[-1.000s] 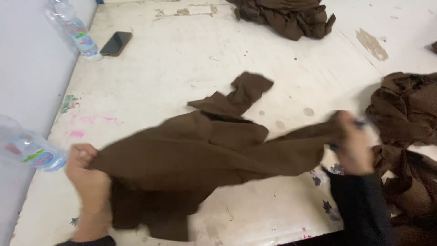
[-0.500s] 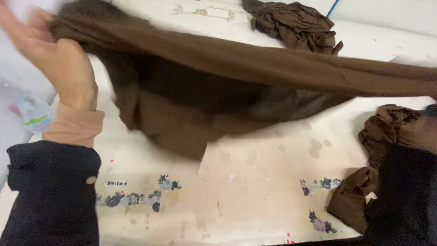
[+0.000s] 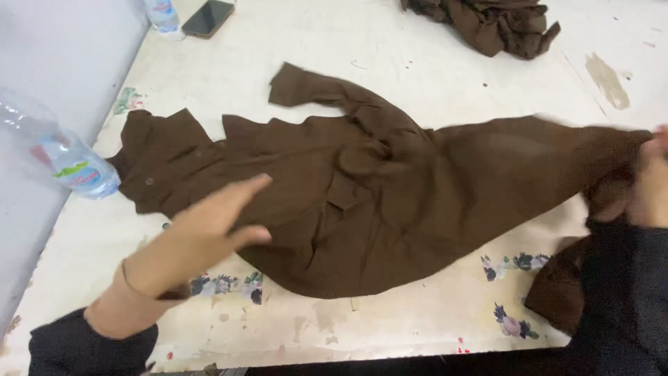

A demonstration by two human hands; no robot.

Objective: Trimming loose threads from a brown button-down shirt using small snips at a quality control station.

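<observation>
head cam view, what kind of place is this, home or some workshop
Likely a garment workroom, not a home: a big worn, paint-stained table, a brown garment spread flat under the left hand, and another heap of brown cloth waiting behind.

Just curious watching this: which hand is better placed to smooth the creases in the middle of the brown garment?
Probably the left hand: it hovers open by the brown garment, while the right hand grips its far end.

Single head-worn view, steeply downward and close over the worn table (image 3: pixel 431 42).
</observation>
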